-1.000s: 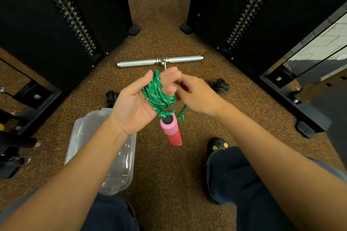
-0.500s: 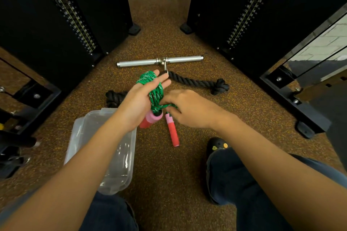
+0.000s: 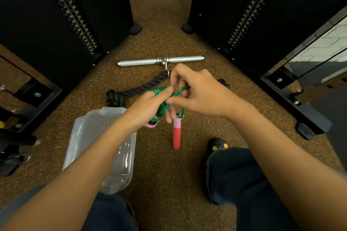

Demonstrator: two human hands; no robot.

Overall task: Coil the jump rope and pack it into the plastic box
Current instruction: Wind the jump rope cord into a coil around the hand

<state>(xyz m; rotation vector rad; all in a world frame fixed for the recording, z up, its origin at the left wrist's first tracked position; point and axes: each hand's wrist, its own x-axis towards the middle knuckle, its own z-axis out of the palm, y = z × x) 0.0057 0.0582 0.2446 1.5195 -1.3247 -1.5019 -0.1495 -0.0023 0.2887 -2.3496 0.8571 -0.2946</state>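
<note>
Round the clutching left hand (image 3: 144, 110) coils the jump rope (image 3: 163, 107); right hand (image 3: 202, 93) pinches it.

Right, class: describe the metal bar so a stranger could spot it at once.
Look at the speckled brown floor between the two black weight machines. The metal bar lies crosswise there. It alone is straight, shiny silver; the rope beside it is black.

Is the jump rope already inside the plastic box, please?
No, the left hand and right hand hold the rope outside the box.

Braided green jump rope (image 3: 163, 106); clear glossy plastic box (image 3: 105, 110); polished metal bar (image 3: 139, 62); speckled rough floor (image 3: 165, 184).
</note>
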